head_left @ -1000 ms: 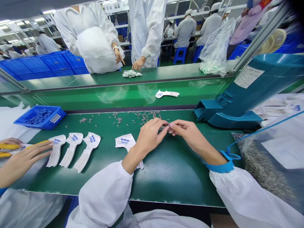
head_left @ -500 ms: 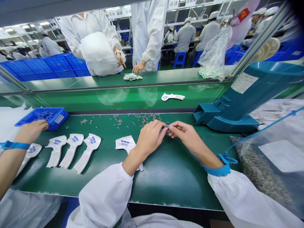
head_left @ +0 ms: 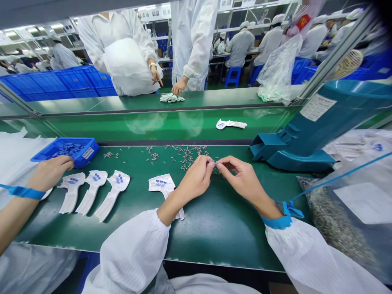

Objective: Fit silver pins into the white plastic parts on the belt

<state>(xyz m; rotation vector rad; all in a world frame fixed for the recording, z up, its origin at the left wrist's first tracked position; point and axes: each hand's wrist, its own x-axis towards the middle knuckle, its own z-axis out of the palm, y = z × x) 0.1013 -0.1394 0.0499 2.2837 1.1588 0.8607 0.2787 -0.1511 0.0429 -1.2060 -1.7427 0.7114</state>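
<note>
Tiny metal parts (head_left: 190,154) lie scattered on the green surface (head_left: 220,232) just beyond the hands, thickest past the left hand (head_left: 195,177), thinning out leftward. Both hands close together, fingertips almost meeting; right hand (head_left: 241,175) has thumb and forefinger pinched on one tiny metal part; left thumb and forefinger pressed together, cannot tell if they grip a part too. White molded shell (head_left: 162,184) with blue inserts lies under the left wrist, partly covered by it. Left of the left hand, three similar shells (head_left: 92,192) in a slanted row, well apart from it. Farther left, a co-worker's hand (head_left: 50,173) reaches to the near side of a blue tray (head_left: 92,141) holding blue pieces (head_left: 69,149). Beyond the hands, another white shell (head_left: 231,124) lies on the bright green strip. Teal plastic hopper (head_left: 324,122) stands right of and beyond the right hand; clear bag (head_left: 339,224) of small metal pieces sits right of the right forearm. Blue wrist strap (head_left: 278,221) circles the right wrist.
</note>
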